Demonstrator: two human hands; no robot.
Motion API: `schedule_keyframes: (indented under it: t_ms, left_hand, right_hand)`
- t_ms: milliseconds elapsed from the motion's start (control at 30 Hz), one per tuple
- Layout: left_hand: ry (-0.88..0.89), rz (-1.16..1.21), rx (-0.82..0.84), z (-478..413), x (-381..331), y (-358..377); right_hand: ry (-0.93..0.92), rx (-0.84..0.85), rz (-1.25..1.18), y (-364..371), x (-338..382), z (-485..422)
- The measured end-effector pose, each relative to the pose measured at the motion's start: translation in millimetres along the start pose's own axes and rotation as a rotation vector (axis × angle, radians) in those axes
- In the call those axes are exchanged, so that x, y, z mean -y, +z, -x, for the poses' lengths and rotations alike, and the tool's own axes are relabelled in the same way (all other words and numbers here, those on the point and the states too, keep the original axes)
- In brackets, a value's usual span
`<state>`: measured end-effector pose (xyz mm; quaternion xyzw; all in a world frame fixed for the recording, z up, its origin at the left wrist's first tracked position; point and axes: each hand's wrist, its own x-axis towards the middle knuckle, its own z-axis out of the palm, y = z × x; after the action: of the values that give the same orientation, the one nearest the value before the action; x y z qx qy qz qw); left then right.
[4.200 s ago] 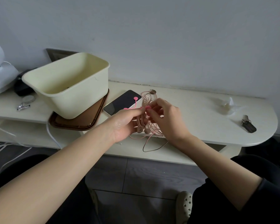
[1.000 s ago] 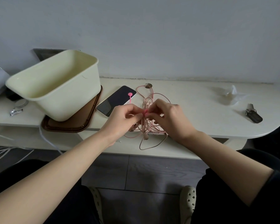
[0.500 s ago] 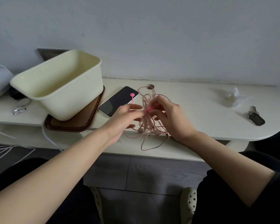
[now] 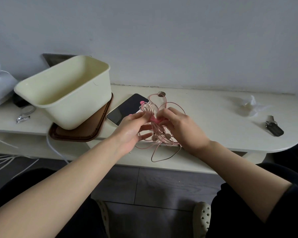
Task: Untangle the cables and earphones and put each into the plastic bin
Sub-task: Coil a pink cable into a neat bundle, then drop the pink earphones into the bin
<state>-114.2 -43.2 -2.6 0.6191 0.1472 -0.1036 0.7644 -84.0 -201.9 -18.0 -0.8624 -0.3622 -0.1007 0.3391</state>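
Pink earphones (image 4: pixel 159 134): a tangled bunch of thin cord held up between both hands, over the front edge of the shelf (image 4: pixel 213 127). Loose loops hang past that edge and two buds dangle low in the bunch. They are outside the bin, to its right.
Cable tie (image 4: pixel 154 119): a brighter pink strap wrapped round the middle of the bunch; its knobbed end sticks up in front of the phone.
Left hand (image 4: pixel 130 133): thumb and forefinger pinch the coiled cord just beside the tie; the other fingers spread loosely beneath.
Right hand (image 4: pixel 185 130): fingers curled, tips pinching the tie from the other side.
Bin (image 4: pixel 79 114): cream plastic with an open top, standing on a brown tray (image 4: pixel 86 135) at the left of the shelf, apart from both hands.
Phone (image 4: pixel 125 109): lying flat with its dark screen up, between the tray and the hands.
Right end of shelf: a crumpled clear wrapper (image 4: pixel 248 105), with a dark bunch of keys (image 4: pixel 273 128) nearer the front.
Left end: a small metal clip (image 4: pixel 22 117).
Floor: white cords (image 4: pixel 0 162) at the left and a pale perforated shoe (image 4: pixel 202 219) at the bottom.
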Motion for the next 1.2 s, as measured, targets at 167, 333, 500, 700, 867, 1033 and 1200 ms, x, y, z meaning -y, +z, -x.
schedule_keyframes:
  t_ms: [167, 333, 500, 700, 867, 1033, 1200]
  left_hand:
    - [0.036, -0.181, 0.017, 3, -1, -3]
    - [0.128, -0.347, -0.057, 4, -2, -4]
    - [0.318, -0.376, -0.167, 7, -11, -12]
    - [0.443, -0.181, -0.193, 21, -41, -44]
    - [0.574, -0.284, -0.259, 24, -54, -84]
    - [0.677, -0.837, -0.550, 24, -69, -137]
    - [0.438, -1.442, -0.669, 28, -69, -177]
  right_hand:
    - [0.126, -0.029, -0.096, 2, -2, 0]
    - [0.316, -0.023, -0.306, 5, 5, -4]
    - [0.462, 0.082, -0.507, 12, 23, -19]
    - [0.374, 0.188, -0.419, 17, 61, -59]
    - [0.356, 0.152, -0.501, 28, 92, -94]
    - [0.384, 0.132, -0.535, 43, 112, -140]
    - [0.348, 0.143, -0.500, 61, 122, -193]
